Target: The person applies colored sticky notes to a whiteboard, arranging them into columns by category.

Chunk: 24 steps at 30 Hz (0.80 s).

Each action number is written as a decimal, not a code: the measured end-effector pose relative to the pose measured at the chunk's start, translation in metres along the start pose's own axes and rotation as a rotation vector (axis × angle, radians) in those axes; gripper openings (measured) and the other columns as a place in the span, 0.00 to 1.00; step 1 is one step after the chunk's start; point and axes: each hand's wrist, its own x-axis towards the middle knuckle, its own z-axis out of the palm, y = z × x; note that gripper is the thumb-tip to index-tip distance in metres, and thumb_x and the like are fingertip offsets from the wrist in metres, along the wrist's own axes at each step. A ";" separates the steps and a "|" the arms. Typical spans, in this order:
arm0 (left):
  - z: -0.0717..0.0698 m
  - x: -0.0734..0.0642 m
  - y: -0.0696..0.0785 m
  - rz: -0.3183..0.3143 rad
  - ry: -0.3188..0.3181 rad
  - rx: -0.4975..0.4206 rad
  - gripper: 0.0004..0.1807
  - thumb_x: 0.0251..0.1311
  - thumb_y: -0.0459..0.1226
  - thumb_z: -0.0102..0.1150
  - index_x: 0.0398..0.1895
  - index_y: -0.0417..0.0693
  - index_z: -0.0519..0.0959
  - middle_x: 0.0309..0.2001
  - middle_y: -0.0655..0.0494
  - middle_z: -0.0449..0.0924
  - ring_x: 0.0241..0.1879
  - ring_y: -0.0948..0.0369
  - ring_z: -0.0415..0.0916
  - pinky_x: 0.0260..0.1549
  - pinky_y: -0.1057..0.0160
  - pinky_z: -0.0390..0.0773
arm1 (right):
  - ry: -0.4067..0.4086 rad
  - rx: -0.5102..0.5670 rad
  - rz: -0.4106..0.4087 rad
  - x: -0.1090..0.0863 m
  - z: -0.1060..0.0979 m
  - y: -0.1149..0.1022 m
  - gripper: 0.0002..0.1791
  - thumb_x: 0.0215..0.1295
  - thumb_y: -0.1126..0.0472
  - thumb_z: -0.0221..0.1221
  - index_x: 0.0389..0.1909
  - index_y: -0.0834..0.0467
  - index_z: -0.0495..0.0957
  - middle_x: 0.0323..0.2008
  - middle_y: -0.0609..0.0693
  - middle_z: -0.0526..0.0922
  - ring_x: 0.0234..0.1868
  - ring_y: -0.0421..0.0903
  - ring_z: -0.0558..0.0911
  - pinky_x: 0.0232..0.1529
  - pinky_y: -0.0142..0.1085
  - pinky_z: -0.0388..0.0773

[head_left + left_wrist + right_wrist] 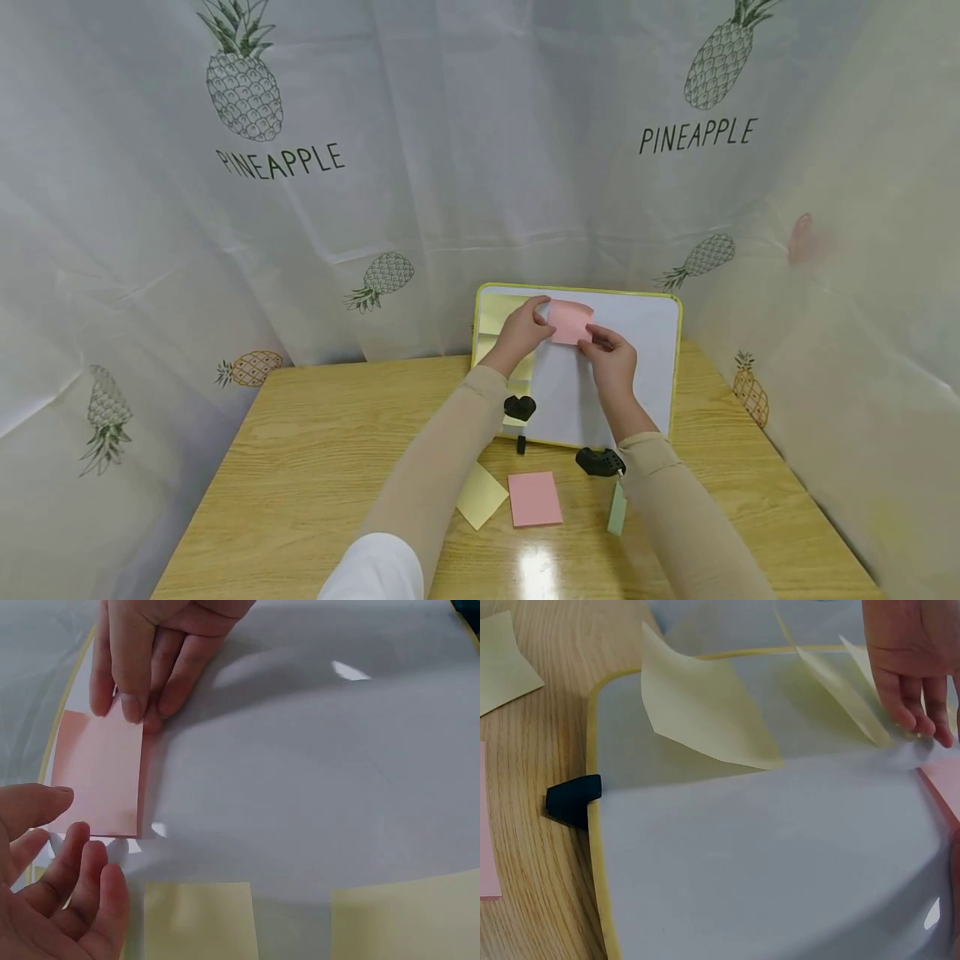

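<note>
A pink sticky note (570, 322) lies against the upper part of a white board (637, 358) with a yellow frame. My right hand (613, 362) pinches the note's right edge between thumb and fingers. At the note's left edge is my left hand (523, 329), its fingers loosely spread and the thumb tip overlapping the paper in the left wrist view. Yellow sticky notes (697, 705) run down the board's left side, some with one edge lifting off the surface. My left forearm partly hides that column in the head view.
On the wooden table (337, 442) before the board lie a pink note pad (535, 500), a yellow note pad (482, 496) and a green strip-shaped pad (617, 510). A black foot (521, 445) juts from the board's lower edge. A pineapple-print curtain (450, 167) hangs behind.
</note>
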 end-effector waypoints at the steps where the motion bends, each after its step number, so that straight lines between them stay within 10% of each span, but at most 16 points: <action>1: 0.000 0.000 0.000 -0.004 -0.001 -0.014 0.32 0.60 0.33 0.65 0.69 0.51 0.68 0.33 0.56 0.77 0.31 0.61 0.73 0.30 0.66 0.72 | -0.001 -0.006 -0.004 0.000 0.000 0.000 0.19 0.60 0.71 0.65 0.54 0.64 0.80 0.45 0.56 0.79 0.39 0.41 0.79 0.41 0.28 0.79; 24: 0.005 -0.001 0.002 -0.011 -0.022 -0.026 0.33 0.61 0.33 0.65 0.70 0.51 0.67 0.36 0.58 0.77 0.37 0.61 0.75 0.35 0.65 0.75 | -0.032 -0.156 -0.053 0.000 -0.011 0.004 0.17 0.60 0.68 0.66 0.52 0.63 0.81 0.47 0.57 0.81 0.40 0.43 0.78 0.39 0.26 0.78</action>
